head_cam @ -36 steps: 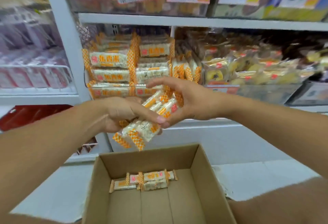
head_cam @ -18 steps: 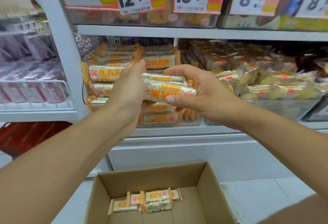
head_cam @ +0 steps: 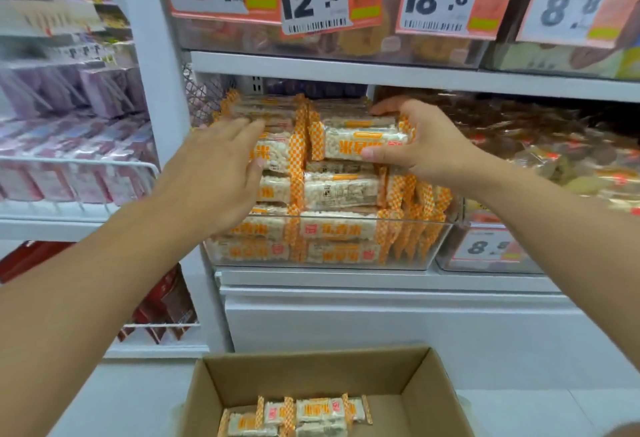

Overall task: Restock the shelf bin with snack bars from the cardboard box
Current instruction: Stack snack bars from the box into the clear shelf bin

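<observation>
hands stocking snack bars into the clear shelf bin

the right hand [head_cam: 427, 147] is gripping a stack of snack bars [head_cam: 360, 140] atop the pile in the shelf bin [head_cam: 346, 260], while the left hand [head_cam: 214, 173], fingers spread and holding nothing, is lying against the pile's left side. a few bars [head_cam: 298, 416] are lying in the cardboard box [head_cam: 429, 398] below.

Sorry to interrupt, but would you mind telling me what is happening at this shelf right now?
A person is restocking a clear shelf bin with orange-and-white snack bars. The right hand grips a small stack of bars at the top of the pile on the right side. The left hand is open, resting against the left stack. The cardboard box on the floor below holds only a few bars, so the job looks nearly done.
</observation>
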The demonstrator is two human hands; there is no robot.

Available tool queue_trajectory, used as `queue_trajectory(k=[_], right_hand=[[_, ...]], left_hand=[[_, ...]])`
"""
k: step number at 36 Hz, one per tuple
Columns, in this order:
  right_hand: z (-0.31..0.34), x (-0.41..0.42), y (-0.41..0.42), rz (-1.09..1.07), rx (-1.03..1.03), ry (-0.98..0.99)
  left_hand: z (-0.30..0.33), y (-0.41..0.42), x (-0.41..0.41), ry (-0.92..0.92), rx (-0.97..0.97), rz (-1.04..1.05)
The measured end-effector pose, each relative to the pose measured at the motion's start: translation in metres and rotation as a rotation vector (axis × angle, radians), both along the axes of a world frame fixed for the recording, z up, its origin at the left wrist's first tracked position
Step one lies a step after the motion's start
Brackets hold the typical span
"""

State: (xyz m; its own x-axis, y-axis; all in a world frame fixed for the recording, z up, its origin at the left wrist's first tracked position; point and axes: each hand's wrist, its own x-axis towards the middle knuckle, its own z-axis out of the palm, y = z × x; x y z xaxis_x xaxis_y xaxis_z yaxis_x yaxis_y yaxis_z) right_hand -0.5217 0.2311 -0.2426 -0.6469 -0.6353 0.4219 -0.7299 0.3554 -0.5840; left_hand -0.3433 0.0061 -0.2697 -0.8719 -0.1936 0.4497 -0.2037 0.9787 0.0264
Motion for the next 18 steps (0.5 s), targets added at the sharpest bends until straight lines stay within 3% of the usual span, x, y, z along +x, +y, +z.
queue_trajectory(k=[6, 11, 18], right_hand=[[-0.003, -0.020, -0.016, 0.006, 0.182, 0.094], [0.004, -0.022, -0.015, 0.029, 0.250, 0.005], [0.004, -0.021, -0.015, -0.002, 0.393, 0.207]], left_hand=[[-0.008, -0.008, -0.007, -0.015, -0.044, -0.011], [-0.007, -0.006, -0.010, 0.002, -0.071, -0.002], [-0.009, -0.003, -0.011, 0.018, -0.064, 0.028]])
